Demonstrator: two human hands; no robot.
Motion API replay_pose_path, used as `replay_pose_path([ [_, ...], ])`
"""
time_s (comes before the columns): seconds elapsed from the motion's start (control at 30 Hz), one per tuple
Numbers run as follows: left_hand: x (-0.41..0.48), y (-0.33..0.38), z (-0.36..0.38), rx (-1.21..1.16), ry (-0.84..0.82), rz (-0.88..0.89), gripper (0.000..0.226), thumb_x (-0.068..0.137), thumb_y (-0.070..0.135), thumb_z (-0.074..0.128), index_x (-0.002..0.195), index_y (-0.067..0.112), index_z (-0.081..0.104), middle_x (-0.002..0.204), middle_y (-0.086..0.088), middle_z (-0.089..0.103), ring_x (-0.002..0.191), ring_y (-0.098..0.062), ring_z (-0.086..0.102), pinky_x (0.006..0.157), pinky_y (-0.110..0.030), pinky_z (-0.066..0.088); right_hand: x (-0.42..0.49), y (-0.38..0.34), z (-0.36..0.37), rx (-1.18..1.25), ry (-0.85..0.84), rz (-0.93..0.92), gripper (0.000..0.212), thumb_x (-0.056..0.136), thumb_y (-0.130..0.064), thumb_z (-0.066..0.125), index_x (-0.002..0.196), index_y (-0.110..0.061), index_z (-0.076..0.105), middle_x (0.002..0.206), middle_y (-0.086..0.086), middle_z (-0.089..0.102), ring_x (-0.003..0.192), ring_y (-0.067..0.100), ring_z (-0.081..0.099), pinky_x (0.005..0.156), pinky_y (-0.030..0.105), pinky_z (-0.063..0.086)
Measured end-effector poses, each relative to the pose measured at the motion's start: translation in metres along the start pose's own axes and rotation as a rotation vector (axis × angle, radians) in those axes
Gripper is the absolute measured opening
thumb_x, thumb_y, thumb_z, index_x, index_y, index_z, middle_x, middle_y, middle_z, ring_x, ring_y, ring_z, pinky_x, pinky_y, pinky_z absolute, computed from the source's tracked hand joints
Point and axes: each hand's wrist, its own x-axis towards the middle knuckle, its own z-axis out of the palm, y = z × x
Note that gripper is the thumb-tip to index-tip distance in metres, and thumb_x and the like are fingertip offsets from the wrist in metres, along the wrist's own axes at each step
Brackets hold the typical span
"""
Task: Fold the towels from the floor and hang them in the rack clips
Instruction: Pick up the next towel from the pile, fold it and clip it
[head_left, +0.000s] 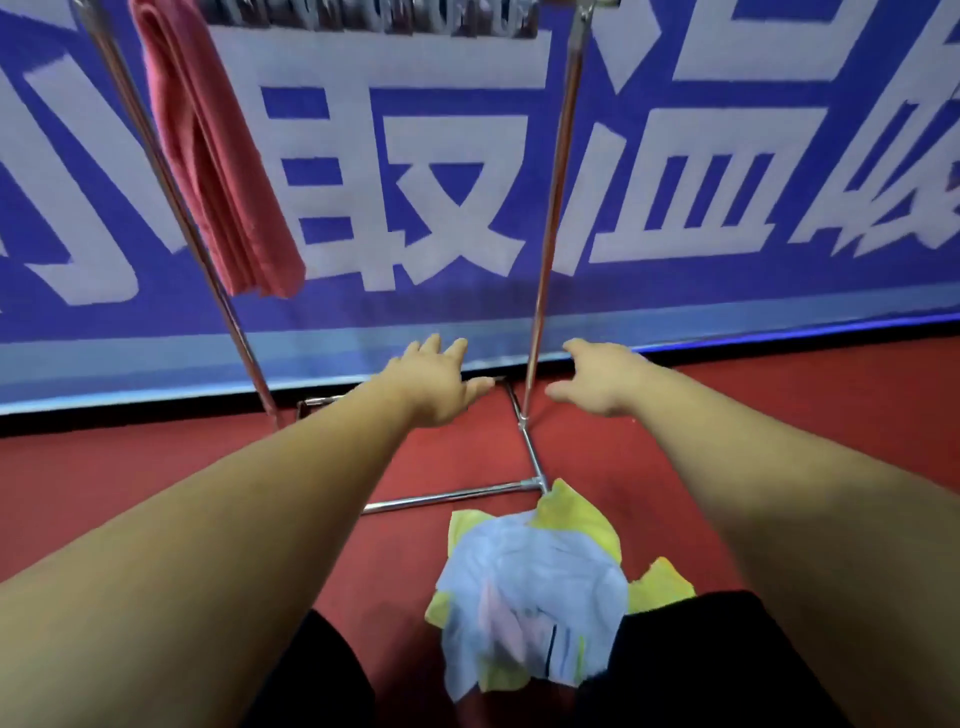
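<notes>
A folded pink towel (218, 156) hangs from the top of the chrome rack (550, 208) at the upper left. On the red floor between my knees lies a crumpled heap: a light blue towel (530, 587) on top of yellow towels (576, 514). My left hand (436, 384) and my right hand (597, 379) are both stretched forward above the rack's base, fingers relaxed and spread, holding nothing. Both hands are well beyond the heap. The row of clips (363, 18) is blurred at the top edge.
The rack's chrome base bars (452, 496) lie on the red floor (156, 467) just beyond the heap. A blue banner with large white characters (675, 182) covers the wall behind. My black-clad knees (701, 660) flank the towels.
</notes>
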Motion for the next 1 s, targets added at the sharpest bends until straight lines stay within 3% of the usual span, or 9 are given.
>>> replay_pose_path([
  [0.2,0.068,-0.008,0.131,-0.053,-0.218,-0.016,0.089,0.105,0.068,0.040,0.171,0.017,0.009,0.177,-0.023,0.006,0.164,-0.041,0.009,0.132,-0.051,0.017,0.056,0.048,0.125,0.058,-0.201,0.106,0.076,0.094,-0.055,0.063,0.156,-0.016,0.042,0.152,0.016,0.057,0.142,0.038,0.050,0.115,0.045,0.043],
  [0.33,0.091,-0.005,0.211,-0.087,-0.330,-0.015,0.088,0.106,0.064,0.042,0.171,0.017,0.007,0.176,-0.025,0.006,0.163,-0.042,0.008,0.132,-0.050,0.016,0.077,0.083,0.205,0.060,-0.327,0.181,0.063,0.094,-0.053,0.062,0.145,-0.019,0.049,0.149,0.014,0.059,0.138,0.037,0.053,0.110,0.042,0.045],
  [0.47,0.102,-0.001,0.269,-0.099,-0.426,-0.009,0.086,0.107,0.062,0.043,0.171,0.019,0.005,0.177,-0.021,0.003,0.164,-0.041,0.005,0.132,-0.050,0.014,0.090,0.101,0.283,0.040,-0.456,0.215,0.063,0.097,-0.052,0.058,0.148,-0.016,0.047,0.153,0.013,0.055,0.141,0.037,0.051,0.113,0.045,0.043],
  [0.63,0.109,-0.017,0.314,-0.062,-0.503,-0.004,0.090,0.108,0.059,0.043,0.170,0.018,-0.007,0.178,-0.016,-0.009,0.165,-0.036,-0.004,0.133,-0.049,0.010,0.098,0.094,0.355,0.024,-0.572,0.200,0.057,0.104,-0.039,0.052,0.159,-0.028,0.041,0.166,0.006,0.041,0.153,0.034,0.035,0.125,0.054,0.025],
  [0.77,0.106,-0.025,0.336,-0.090,-0.542,0.013,0.092,0.107,0.056,0.048,0.170,0.020,-0.007,0.178,-0.015,-0.008,0.165,-0.035,-0.003,0.133,-0.047,0.010,0.098,0.098,0.396,-0.032,-0.597,0.187,0.060,0.098,-0.037,0.064,0.155,-0.030,0.049,0.168,0.009,0.034,0.154,0.035,0.033,0.121,0.055,0.030],
  [0.9,0.103,-0.038,0.354,-0.105,-0.589,-0.037,0.092,0.107,0.055,0.050,0.170,0.022,-0.006,0.179,-0.013,-0.007,0.165,-0.034,-0.002,0.132,-0.051,0.014,0.094,0.118,0.424,-0.055,-0.763,0.345,0.075,0.098,-0.047,0.060,0.165,-0.039,0.028,0.175,0.019,0.006,0.160,0.045,0.010,0.126,0.059,0.018],
  [1.0,0.100,-0.046,0.361,-0.117,-0.606,-0.073,0.092,0.106,0.056,0.050,0.171,0.023,-0.006,0.179,-0.013,-0.007,0.165,-0.035,-0.002,0.132,-0.051,0.014,0.095,0.128,0.438,-0.067,-0.852,0.367,0.080,0.095,-0.054,0.053,0.167,-0.041,0.022,0.177,0.013,0.004,0.162,0.041,0.006,0.128,0.061,0.014],
])
